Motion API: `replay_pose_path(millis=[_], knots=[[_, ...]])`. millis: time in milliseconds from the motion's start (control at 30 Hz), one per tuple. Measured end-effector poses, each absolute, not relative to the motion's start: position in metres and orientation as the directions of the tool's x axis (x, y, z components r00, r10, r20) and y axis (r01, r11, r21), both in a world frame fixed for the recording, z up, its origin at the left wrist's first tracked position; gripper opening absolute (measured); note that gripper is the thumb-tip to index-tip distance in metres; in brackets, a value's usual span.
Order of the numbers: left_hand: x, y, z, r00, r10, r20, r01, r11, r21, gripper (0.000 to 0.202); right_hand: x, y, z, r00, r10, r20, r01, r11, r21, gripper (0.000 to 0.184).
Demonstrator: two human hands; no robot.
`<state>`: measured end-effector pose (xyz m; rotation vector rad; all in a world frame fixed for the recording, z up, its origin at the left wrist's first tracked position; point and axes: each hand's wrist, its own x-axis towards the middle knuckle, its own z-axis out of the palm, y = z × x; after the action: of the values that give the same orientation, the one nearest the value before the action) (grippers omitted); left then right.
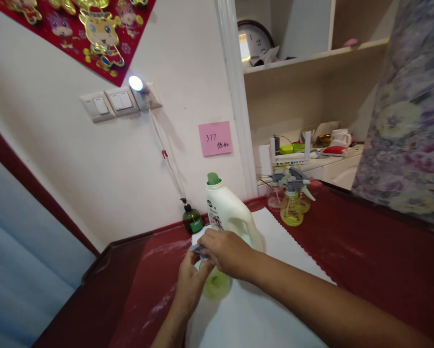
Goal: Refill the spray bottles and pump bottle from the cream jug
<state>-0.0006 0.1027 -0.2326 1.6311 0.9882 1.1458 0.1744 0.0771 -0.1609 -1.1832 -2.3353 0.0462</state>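
Observation:
A small clear spray bottle [217, 286] with yellow-green liquid stands on a white cloth [249, 309]. My left hand [190, 285] is closed around its neck. On the grey trigger head [196, 248] at the top of the bottle, my right hand [226, 251] has its fingers closed from above. My fingers hide most of the neck and part of the head. Just behind my hands is a large pale detergent jug [235, 208] with a handle, its cap off and a green spout [213, 179] showing in the mouth.
A dark green pump bottle [193, 220] stands against the wall. Several spray bottles [292, 208] with grey heads group at the right on the red table covering [365, 241]. Behind them are a white router [289, 158] and shelves [318, 58]. A floral curtain [401, 121] hangs at the right.

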Motion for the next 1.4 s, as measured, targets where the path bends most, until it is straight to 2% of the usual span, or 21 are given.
replay_pose_path(millis=[133, 367, 533, 667, 733, 800, 867, 900, 967, 1067, 1167, 1300, 1400], knots=[[-0.002, 0.103, -0.233, 0.239, 0.935, 0.264, 0.119, -0.298, 0.947, 0.043, 0.175, 0.077, -0.161, -0.491, 0.765, 0.417, 0.742, 0.618, -0.26, 0.01], [-0.014, 0.111, -0.225, 0.387, 0.906, 0.17, 0.07, -0.212, 0.975, 0.048, 0.174, 0.077, -0.16, -0.487, 0.771, 0.411, 0.734, 0.616, -0.287, 0.013], [-0.008, 0.102, -0.229, 0.314, 0.928, 0.203, 0.062, -0.233, 0.971, 0.044, 0.174, 0.077, -0.161, -0.47, 0.77, 0.432, 0.711, 0.62, -0.331, 0.015], [-0.004, 0.097, -0.23, 0.307, 0.925, 0.224, 0.048, -0.25, 0.967, 0.047, 0.179, 0.076, -0.159, -0.443, 0.769, 0.461, 0.654, 0.629, -0.421, 0.018], [-0.005, 0.097, -0.23, 0.321, 0.92, 0.224, 0.044, -0.251, 0.967, 0.046, 0.185, 0.074, -0.162, -0.418, 0.77, 0.481, 0.6, 0.632, -0.49, 0.029], [-0.005, 0.096, -0.229, 0.345, 0.912, 0.224, 0.028, -0.249, 0.968, 0.047, 0.192, 0.068, -0.17, -0.374, 0.778, 0.504, 0.54, 0.625, -0.564, 0.062], [-0.006, 0.095, -0.228, 0.376, 0.902, 0.211, 0.015, -0.234, 0.972, 0.046, 0.199, 0.06, -0.186, -0.273, 0.821, 0.502, 0.434, 0.57, -0.697, 0.095], [-0.007, 0.094, -0.226, 0.395, 0.897, 0.197, 0.013, -0.22, 0.975, 0.047, 0.202, 0.056, -0.196, -0.208, 0.856, 0.473, 0.372, 0.517, -0.771, 0.102], [-0.01, 0.091, -0.223, 0.413, 0.896, 0.163, 0.028, -0.191, 0.981, 0.048, 0.205, 0.046, -0.216, -0.1, 0.923, 0.372, 0.261, 0.385, -0.885, 0.107], [-0.02, 0.085, -0.218, 0.314, 0.939, 0.141, 0.065, -0.169, 0.983, 0.061, 0.201, 0.035, -0.242, -0.075, 0.959, 0.274, 0.226, 0.284, -0.932, 0.101], [-0.037, 0.073, -0.215, 0.158, 0.979, 0.126, 0.093, -0.142, 0.985, 0.069, 0.189, 0.034, -0.253, -0.12, 0.949, 0.293, 0.217, 0.313, -0.925, 0.103], [-0.067, 0.053, -0.223, -0.001, 0.997, 0.081, 0.175, -0.08, 0.981, 0.071, 0.169, 0.045, -0.253, -0.132, 0.934, 0.331, 0.193, 0.352, -0.916, 0.105], [-0.086, 0.046, -0.238, -0.04, 0.997, 0.067, 0.266, -0.054, 0.962, 0.07, 0.156, 0.054, -0.253, -0.124, 0.927, 0.353, 0.195, 0.372, -0.908, 0.099]])
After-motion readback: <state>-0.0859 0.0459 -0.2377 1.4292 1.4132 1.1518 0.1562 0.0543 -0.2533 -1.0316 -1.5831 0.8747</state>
